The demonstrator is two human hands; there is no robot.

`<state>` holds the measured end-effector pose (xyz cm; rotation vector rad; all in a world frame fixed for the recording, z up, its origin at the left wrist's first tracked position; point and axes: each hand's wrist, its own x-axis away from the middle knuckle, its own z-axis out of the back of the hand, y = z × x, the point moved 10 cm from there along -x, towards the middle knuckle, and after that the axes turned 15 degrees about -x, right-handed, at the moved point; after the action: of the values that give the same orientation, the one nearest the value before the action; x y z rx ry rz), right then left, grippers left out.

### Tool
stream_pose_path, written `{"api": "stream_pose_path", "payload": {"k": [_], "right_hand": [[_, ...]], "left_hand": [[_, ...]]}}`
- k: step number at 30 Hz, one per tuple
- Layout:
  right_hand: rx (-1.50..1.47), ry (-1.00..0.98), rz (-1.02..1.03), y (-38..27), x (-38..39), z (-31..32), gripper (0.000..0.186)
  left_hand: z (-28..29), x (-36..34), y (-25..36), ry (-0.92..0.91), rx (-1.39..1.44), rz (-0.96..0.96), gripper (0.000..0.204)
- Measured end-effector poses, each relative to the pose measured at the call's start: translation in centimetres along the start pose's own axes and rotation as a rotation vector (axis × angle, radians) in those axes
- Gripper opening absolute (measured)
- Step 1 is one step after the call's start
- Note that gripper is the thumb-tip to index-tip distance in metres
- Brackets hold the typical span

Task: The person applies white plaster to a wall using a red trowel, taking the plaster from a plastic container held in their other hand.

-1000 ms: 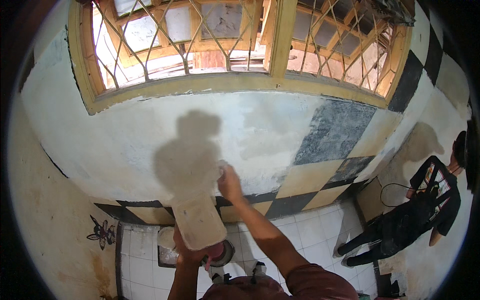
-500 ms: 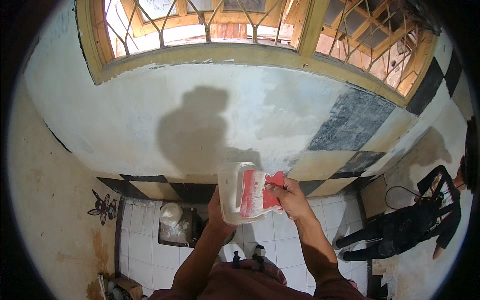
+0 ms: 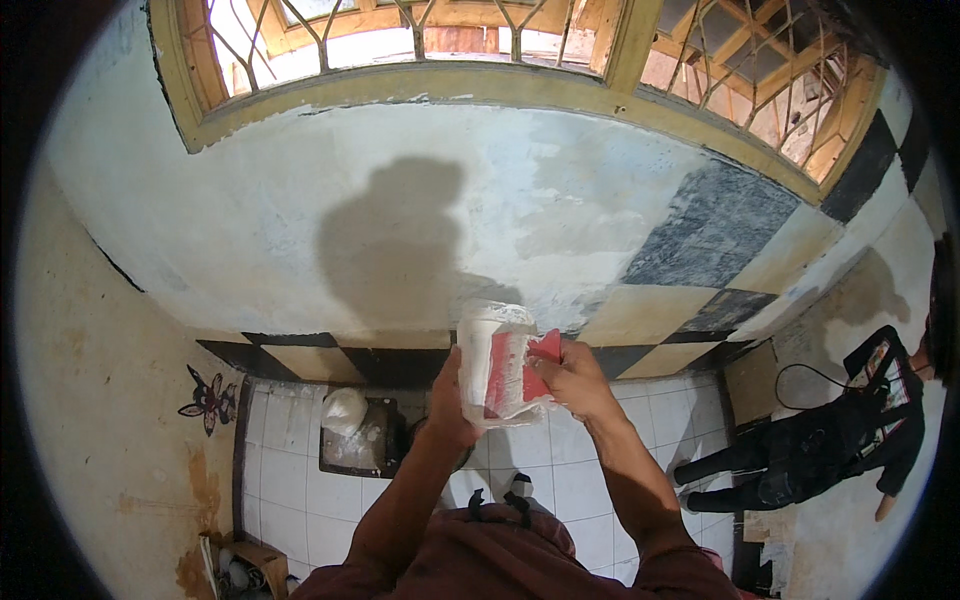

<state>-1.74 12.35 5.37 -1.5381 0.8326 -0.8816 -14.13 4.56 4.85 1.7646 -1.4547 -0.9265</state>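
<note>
A whitish plastic tub [image 3: 474, 345], smeared with white paste, is held up before the wall by my left hand [image 3: 452, 408], whose fingers wrap its left side. My right hand [image 3: 584, 384] grips a red plastic putty spreader [image 3: 508, 372], also coated in white paste. The spreader lies across the tub's opening and partly inside it. My fingertips press on its right end. How much paste sits in the tub is partly hidden by the spreader.
Ahead stands a wall [image 3: 250, 240] with patchy white filler and dark checks, under a yellow barred window frame [image 3: 420, 88]. On the tiled floor, a dark small table [image 3: 378, 440] bears a white plastic bag [image 3: 344, 410]. A box [image 3: 262, 568] sits lower left; another person [image 3: 800, 450] stands at right.
Both hands have moved slightly up and to the right with the tub. The spreader has shifted deeper over the tub. The view has tilted a little.
</note>
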Motion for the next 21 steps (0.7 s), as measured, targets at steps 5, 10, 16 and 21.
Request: {"api": "stream_pose_path", "payload": {"k": [5, 10, 16, 21], "right_hand": [[-0.086, -0.061, -0.036, -0.9, -0.8, -2.5, 0.014], [-0.204, -0.133, -0.100, 0.8, -1.8, -3.5, 0.017], [-0.296, -0.163, -0.074, 0.7, -2.3, -3.2, 0.018], [-0.400, -0.136, -0.093, 0.6, -2.2, -2.0, 0.016]], "left_hand": [[0.1, 0.1, -1.7, -0.047, 0.153, 0.106, 0.055], [-0.2, 0.5, -1.0, -0.015, -0.254, -0.012, 0.044], [1.0, -0.5, -4.9, 0.087, 0.332, 0.346, 0.053], [0.6, -0.9, -4.4, 0.123, 0.267, 0.362, 0.054]]}}
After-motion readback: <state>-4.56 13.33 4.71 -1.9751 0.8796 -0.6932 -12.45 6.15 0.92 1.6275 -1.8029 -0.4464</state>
